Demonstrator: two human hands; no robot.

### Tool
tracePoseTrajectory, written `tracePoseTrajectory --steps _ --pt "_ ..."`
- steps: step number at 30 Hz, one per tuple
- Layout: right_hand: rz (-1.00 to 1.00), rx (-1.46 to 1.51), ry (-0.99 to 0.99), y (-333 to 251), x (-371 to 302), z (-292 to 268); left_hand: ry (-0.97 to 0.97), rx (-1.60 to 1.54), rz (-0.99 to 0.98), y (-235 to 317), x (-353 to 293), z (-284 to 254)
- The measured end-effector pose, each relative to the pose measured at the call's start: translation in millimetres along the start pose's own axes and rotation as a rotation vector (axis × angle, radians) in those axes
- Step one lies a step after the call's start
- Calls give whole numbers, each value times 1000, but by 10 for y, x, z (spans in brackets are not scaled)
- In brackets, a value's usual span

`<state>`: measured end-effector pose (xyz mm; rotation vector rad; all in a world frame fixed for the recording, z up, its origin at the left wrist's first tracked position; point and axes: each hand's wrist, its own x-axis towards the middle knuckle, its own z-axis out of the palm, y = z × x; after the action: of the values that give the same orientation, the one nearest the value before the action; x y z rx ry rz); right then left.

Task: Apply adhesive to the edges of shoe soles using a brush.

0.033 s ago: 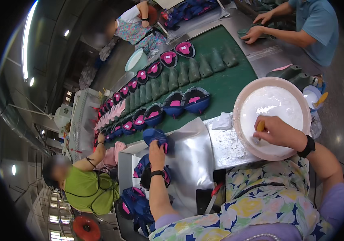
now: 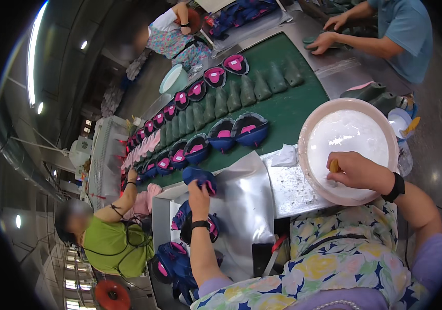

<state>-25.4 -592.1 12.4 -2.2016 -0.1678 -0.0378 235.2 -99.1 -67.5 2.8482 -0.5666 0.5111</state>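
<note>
Head view, left hand: the left hand (image 2: 198, 199) grips the edge of a blue upper (image 2: 194, 174), fingers bent round its pink lining.
Upper: in the left hand, raised over the near side of the belt (image 2: 296, 106) and the left edge of a silvery sheet (image 2: 249, 194).
Right hand: the right hand (image 2: 352, 169) is closed round a yellow handle (image 2: 334, 166), held above the basin (image 2: 306, 155); the lower end is poorly seen, perhaps a brush.
Basin: pink, under the right hand, with white liquid (image 2: 352, 129) in it.
Bin: a grey bin (image 2: 160, 206) sits below and left of the left hand, with more blue uppers (image 2: 172, 258) heaped in it.
Belt: green, beyond the left hand; a near row of uppers (image 2: 252, 130) and a far row (image 2: 235, 64) flank dark green lasts (image 2: 246, 92).
Between the hands: a crumpled white wad (image 2: 285, 156), just left of the basin.
Past the right hand: a white tub (image 2: 397, 120) with another yellow handle (image 2: 412, 126).
Co-workers: a person in green (image 2: 112, 243) left of the left hand; a person in blue (image 2: 407, 41) well beyond the right.
</note>
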Motion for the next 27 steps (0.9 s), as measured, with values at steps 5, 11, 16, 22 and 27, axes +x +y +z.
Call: tracePoseTrajectory --steps 5,11,16,22,27 --pt "97 -23 249 132 -138 -339 215 -601 -87 415 302 -508" --pt "-108 -136 396 89 -57 -725 -719 -1725 -365 1435 442 -398" --pt "-210 64 454 -57 45 -801 -910 -1779 -371 2378 458 -195" --pt "-76 39 532 -90 -35 -795 -668 -1705 -188 2768 327 -101" --pt "18 164 635 -36 -87 -573 -35 -1151 252 2946 78 -65"
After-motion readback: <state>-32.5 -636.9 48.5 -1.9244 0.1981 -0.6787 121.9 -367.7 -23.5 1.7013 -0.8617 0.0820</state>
